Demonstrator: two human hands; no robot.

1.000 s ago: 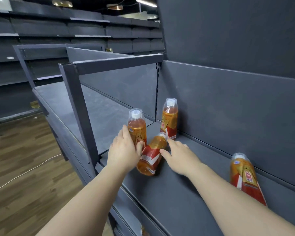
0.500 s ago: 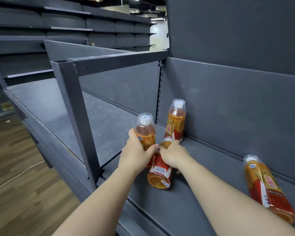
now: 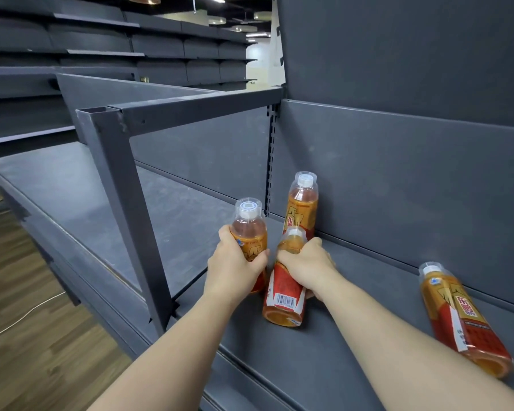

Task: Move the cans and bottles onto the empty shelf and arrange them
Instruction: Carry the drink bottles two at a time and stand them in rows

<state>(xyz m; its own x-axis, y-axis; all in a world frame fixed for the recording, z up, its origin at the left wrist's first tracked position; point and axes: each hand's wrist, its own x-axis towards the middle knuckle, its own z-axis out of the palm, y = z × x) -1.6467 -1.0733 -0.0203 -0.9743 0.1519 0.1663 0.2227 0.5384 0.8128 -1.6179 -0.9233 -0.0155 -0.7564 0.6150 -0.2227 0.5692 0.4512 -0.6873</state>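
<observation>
Head view: a second ago both hands lay loosely against the bottles. Now the left hand (image 3: 235, 268) has closed round the front bottle (image 3: 250, 229), which stands upright just right of the grey post (image 3: 131, 221). The right hand (image 3: 309, 265) has closed round the shoulder of the tipped bottle (image 3: 285, 295), which lies on its side a little further right of the post, base toward the camera. The reach looks finished, so the likely next step is standing the tipped one up and lining the pair up. There are four bottles, all on the shelf (image 3: 353, 336) right of the post: two upright, two on their sides. The back bottle (image 3: 303, 203) stands against the rear panel, beyond the held pair. The far bottle (image 3: 463, 318) lies well right of the post, untouched. No cans show.
</observation>
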